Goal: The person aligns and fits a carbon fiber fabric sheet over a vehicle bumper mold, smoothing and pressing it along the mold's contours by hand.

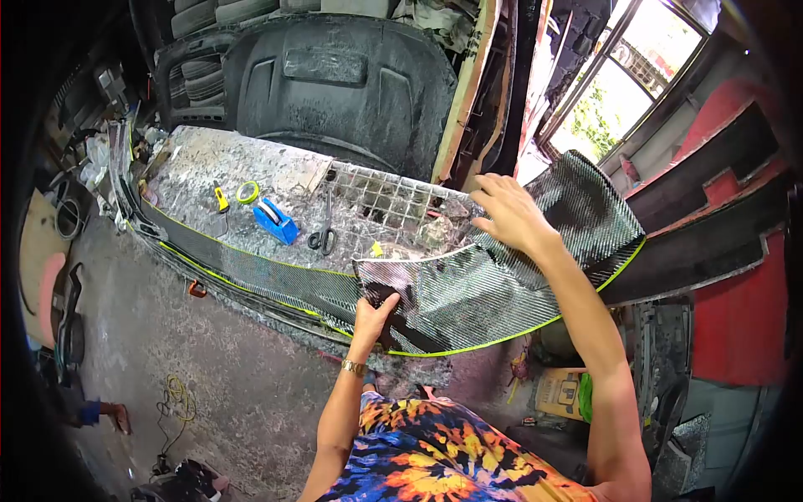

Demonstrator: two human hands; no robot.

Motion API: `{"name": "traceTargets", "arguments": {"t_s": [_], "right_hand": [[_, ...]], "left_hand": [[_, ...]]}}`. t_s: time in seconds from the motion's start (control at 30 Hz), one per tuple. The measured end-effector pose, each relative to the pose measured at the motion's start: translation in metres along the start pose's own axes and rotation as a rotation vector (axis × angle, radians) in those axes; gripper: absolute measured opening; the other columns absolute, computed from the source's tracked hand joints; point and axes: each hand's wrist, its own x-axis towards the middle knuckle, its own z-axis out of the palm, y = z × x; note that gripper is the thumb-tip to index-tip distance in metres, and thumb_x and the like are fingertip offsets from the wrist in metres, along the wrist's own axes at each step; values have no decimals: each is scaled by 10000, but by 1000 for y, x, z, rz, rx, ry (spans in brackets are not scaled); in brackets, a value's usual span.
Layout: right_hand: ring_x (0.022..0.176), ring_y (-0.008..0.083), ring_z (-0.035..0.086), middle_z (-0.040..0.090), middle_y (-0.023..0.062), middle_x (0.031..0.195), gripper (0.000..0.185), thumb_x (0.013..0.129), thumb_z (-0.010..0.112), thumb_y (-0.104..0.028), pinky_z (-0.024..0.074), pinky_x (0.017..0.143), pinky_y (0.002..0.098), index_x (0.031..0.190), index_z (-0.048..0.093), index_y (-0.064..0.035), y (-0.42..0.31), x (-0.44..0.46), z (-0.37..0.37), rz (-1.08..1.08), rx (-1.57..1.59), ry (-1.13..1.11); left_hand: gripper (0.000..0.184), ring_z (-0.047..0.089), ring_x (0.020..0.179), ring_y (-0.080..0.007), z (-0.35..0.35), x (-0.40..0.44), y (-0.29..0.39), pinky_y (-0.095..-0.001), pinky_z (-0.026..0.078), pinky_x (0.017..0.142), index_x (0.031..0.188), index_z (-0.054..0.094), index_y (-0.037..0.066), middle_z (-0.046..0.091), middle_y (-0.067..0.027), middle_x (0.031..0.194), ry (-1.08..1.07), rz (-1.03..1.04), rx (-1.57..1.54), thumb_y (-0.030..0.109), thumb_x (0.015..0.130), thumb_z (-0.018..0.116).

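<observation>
A wide sheet of shiny black-and-silver woven carbon fibre cloth (460, 305) lies in front of me, edged with yellow-green tape along its near curve. My left hand (374, 322) pinches its left end, thumb on top and the other fingers mostly hidden. Over the sheet's far edge is my right hand (512, 216), fingers stretched out and holding nothing; whether it touches the cloth I cannot tell. The sheet's right end (585, 205) rises in a curve. From the left end, a long narrow taped strip (251, 266) of similar weave runs along the bench's front edge.
On the dusty bench (196, 167) lie scissors (323, 241), a blue tape dispenser (274, 222), a yellow-green tape roll (248, 192) and a yellow cutter (221, 198). A metal grid (381, 199) sits behind. Black-and-red panels (736, 192) stand right. Another person's foot (121, 417) shows lower left.
</observation>
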Motion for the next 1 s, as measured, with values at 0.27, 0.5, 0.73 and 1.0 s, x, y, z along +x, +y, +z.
{"name": "traceTargets", "arguments": {"t_s": [0.27, 0.5, 0.73, 1.0], "right_hand": [[1380, 329, 400, 438, 155, 1484, 582, 829, 699, -428, 265, 1164, 527, 1286, 600, -81, 48, 28, 9, 322, -425, -268], [1425, 342, 388, 475, 173, 1481, 909, 809, 763, -435, 173, 1197, 593, 1533, 332, -95, 82, -51, -34, 608, -469, -77], [1222, 322, 571, 658, 145, 1231, 803, 831, 732, -471, 213, 1169, 595, 1428, 460, -7, 92, -53, -37, 715, -442, 22], [1190, 367, 605, 634, 257, 1258, 659, 785, 742, -431, 466, 1001, 409, 1254, 632, 19, 94, -61, -96, 757, 72, 120]], "left_hand": [[266, 543, 762, -67, -11, -14, -1, -257, 463, 711, 987, 689, -10, 675, 15, 885, 73, -63, -16, 250, 935, 713], [256, 511, 744, -63, -15, -15, -11, -251, 439, 661, 982, 654, -3, 642, 17, 866, 56, -15, -25, 237, 925, 722], [277, 597, 903, -106, -23, -20, 3, -281, 491, 822, 1082, 615, -13, 657, -16, 970, -70, -93, 58, 129, 877, 736], [691, 597, 1071, -163, -38, -42, 22, -292, 490, 928, 1442, 368, -20, 612, -93, 1234, -258, -23, 110, -34, 847, 719]]}}
